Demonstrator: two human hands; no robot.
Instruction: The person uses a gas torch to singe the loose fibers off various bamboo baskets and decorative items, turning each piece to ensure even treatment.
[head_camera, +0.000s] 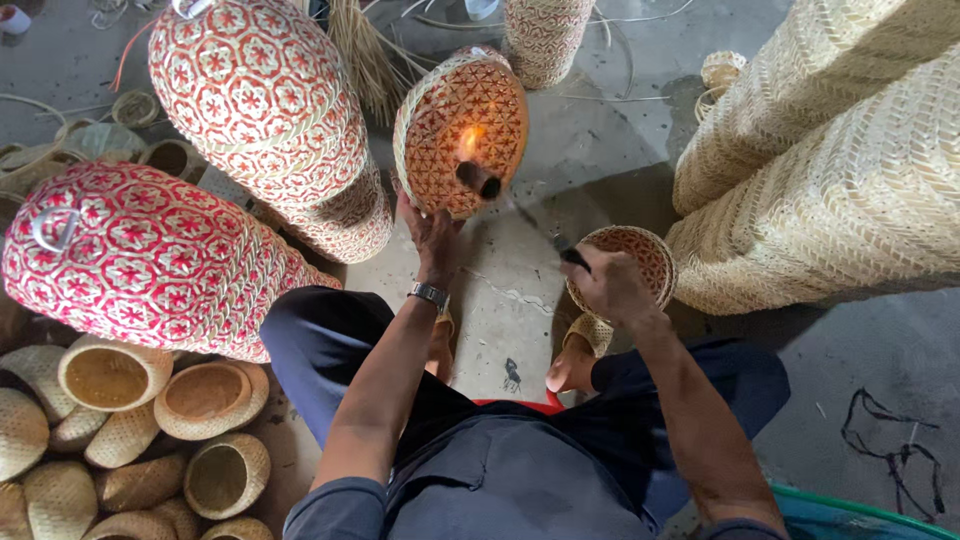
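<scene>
My left hand (430, 228) grips the lower edge of an orange-and-cream woven basket (462, 130), holding it up tilted in front of me. A small torch nozzle (478, 178) burns with a flame (470, 142) against the basket's side. My right hand (608, 285) is closed around the dark handle of that torch (570, 254), just in front of a small round woven basket (632, 262) on the floor. A watch (428, 293) sits on my left wrist. I sit low with my sandalled feet (580, 345) on the concrete.
Large red-and-white woven vessels (255, 95) (140, 260) crowd the left. Tall pale woven baskets (850, 160) stand on the right. Several small plain baskets (110, 375) lie heaped at lower left. Loose reed strips (365, 50) lie behind. A green tub rim (860, 510) is at lower right.
</scene>
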